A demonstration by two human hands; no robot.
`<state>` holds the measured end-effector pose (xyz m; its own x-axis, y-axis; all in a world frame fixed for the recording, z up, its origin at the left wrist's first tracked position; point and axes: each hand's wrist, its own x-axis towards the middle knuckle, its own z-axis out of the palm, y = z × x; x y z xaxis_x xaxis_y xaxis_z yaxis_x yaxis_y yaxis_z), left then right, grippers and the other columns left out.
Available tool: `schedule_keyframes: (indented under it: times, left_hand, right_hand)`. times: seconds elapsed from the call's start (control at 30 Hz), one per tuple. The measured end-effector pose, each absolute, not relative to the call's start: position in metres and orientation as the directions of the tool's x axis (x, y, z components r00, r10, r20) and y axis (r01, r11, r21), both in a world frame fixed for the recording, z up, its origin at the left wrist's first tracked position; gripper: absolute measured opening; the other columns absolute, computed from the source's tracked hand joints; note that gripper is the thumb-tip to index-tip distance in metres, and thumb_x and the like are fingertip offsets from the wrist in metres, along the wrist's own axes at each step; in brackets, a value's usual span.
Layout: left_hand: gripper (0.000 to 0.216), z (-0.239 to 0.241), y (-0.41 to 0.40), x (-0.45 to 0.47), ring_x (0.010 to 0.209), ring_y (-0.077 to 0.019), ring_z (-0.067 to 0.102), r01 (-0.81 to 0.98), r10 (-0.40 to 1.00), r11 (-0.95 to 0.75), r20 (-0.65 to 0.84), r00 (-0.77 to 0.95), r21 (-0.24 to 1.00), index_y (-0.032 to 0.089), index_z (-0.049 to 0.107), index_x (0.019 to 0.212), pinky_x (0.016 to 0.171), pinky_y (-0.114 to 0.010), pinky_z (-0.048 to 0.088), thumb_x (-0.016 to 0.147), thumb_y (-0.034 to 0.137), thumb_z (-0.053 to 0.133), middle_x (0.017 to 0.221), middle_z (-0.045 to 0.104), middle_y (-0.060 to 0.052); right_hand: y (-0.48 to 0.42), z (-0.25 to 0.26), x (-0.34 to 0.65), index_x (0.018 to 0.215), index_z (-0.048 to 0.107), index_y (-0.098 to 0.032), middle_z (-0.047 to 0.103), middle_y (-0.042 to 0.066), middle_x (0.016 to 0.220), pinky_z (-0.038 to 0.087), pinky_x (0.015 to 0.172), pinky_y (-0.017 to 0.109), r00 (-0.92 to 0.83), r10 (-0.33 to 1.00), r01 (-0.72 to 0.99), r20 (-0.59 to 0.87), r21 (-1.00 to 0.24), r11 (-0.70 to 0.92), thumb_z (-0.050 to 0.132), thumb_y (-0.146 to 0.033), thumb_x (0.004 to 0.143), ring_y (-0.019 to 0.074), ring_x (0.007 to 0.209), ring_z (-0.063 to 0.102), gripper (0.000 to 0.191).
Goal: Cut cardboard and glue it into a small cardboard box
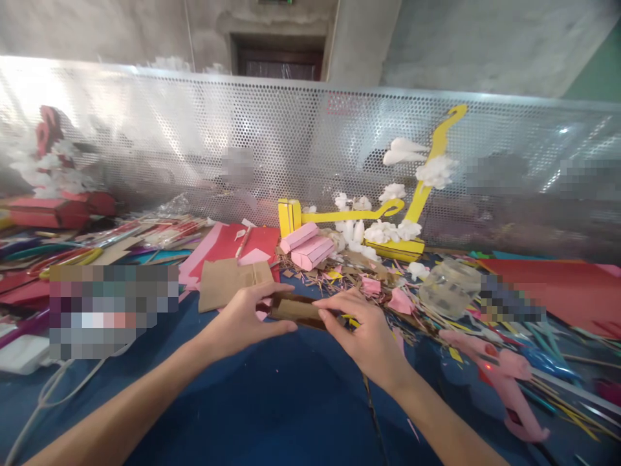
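A small folded piece of brown cardboard (301,312) with raised dark edges lies between my hands, low over the blue tabletop. My left hand (245,318) spans its left end, with the thumb at the near edge and the fingers at the far edge. At the right end, thumb and forefinger of my right hand (366,327) pinch the piece. Behind my left hand is a flat cardboard sheet (218,285). Two pink box-like paper pieces (310,249) sit just beyond the cardboard.
Yellow paper shapes (291,219) with white fluffy bits stand by a perforated metal screen (204,129). Scraps cover the table's middle. A pink glue gun (509,372) with a red light lies right, near a clear plastic container (449,288). A white cable (43,395) runs left.
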<state>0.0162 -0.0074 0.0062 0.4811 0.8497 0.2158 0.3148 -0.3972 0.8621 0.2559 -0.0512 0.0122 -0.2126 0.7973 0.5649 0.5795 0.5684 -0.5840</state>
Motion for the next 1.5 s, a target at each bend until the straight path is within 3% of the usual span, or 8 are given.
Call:
schedule_keyframes:
  times: [0.3,0.43,0.57,0.7,0.97,1.13,1.23,1.5]
  left_hand:
    - [0.025,0.003,-0.005,0.019,0.095,-0.021,0.068,0.208,0.809,-0.43,0.273,0.521,0.878,0.018,0.07,0.101,0.081,-0.034,0.055,0.086,0.038,0.076,0.116,0.069,-0.009]
    - [0.018,0.007,-0.004,0.021,0.099,-0.0225,0.068,0.188,0.808,-0.416,0.267,0.525,0.889,0.018,0.072,0.09,0.079,-0.033,0.054,0.087,0.035,0.074,0.118,0.069,-0.01]
    - [0.028,0.004,0.0,0.019,0.095,-0.0206,0.068,0.195,0.83,-0.409,0.274,0.487,0.891,0.017,0.061,0.07,0.08,-0.032,0.051,0.086,0.035,0.075,0.112,0.073,-0.008]
    - [0.03,0.004,0.001,0.018,0.097,-0.0207,0.068,0.189,0.841,-0.388,0.263,0.473,0.902,0.017,0.06,0.069,0.084,-0.033,0.051,0.086,0.036,0.076,0.114,0.073,-0.008]
    - [0.024,0.005,-0.004,0.021,0.097,-0.0226,0.068,0.196,0.841,-0.391,0.262,0.474,0.9,0.016,0.067,0.081,0.083,-0.035,0.055,0.085,0.039,0.074,0.118,0.069,-0.01]
    - [0.036,0.003,-0.001,0.017,0.089,-0.0199,0.069,0.194,0.864,-0.363,0.251,0.436,0.911,0.021,0.057,0.11,0.075,-0.031,0.055,0.084,0.039,0.074,0.106,0.07,-0.006]
    - [0.038,0.003,0.003,0.007,0.09,-0.0191,0.068,0.303,0.858,-0.419,0.264,0.441,0.856,0.023,0.053,0.117,0.072,-0.029,0.054,0.086,0.037,0.071,0.111,0.068,-0.006]
    - [0.055,0.006,0.006,-0.008,0.099,-0.024,0.07,0.516,0.784,-0.479,0.083,0.615,0.71,0.025,0.054,0.135,0.08,-0.035,0.056,0.084,0.039,0.07,0.131,0.066,-0.01]
  right_hand:
    - [-0.052,0.009,0.255,0.104,0.078,-0.027,0.078,0.004,0.102,0.051,0.092,0.039,-0.244,0.855,0.535,0.457,-0.672,0.512,0.059,-0.03,0.099,0.0233,0.098,0.068,0.02]
    - [-0.049,0.008,0.258,0.114,0.074,-0.025,0.078,0.006,0.104,0.053,0.084,0.036,-0.2,0.9,0.45,0.387,-0.78,0.435,0.052,-0.04,0.103,0.0232,0.096,0.07,0.028]
    - [-0.047,0.008,0.26,0.119,0.067,-0.022,0.077,0.005,0.096,0.053,0.079,0.033,-0.124,0.918,0.334,0.377,-0.855,0.397,0.045,-0.043,0.105,0.0202,0.085,0.07,0.034]
    - [-0.048,0.011,0.26,0.114,0.069,-0.023,0.076,0.005,0.106,0.052,0.079,0.031,-0.179,0.916,0.396,0.358,-0.827,0.4,0.054,-0.042,0.102,0.0203,0.091,0.069,0.027]
    - [-0.051,0.009,0.259,0.104,0.074,-0.026,0.076,0.003,0.105,0.052,0.084,0.032,-0.215,0.889,0.484,0.404,-0.747,0.456,0.055,-0.037,0.101,0.0216,0.098,0.069,0.022]
    - [-0.041,0.001,0.264,0.108,0.07,-0.022,0.074,0.007,0.105,0.054,0.08,0.033,0.031,0.878,0.426,0.478,-0.801,0.421,0.058,-0.041,0.097,0.0231,0.092,0.068,0.025]
    - [-0.034,-0.002,0.271,0.108,0.068,-0.02,0.073,0.008,0.098,0.055,0.073,0.034,0.134,0.888,0.408,0.44,-0.841,0.355,0.058,-0.044,0.095,0.0224,0.081,0.066,0.029]
    - [-0.028,-0.007,0.278,0.102,0.065,-0.019,0.064,0.003,0.076,0.044,0.057,0.03,0.02,0.949,0.5,0.313,-0.825,0.262,0.053,-0.04,0.092,0.0179,0.058,0.056,0.026]
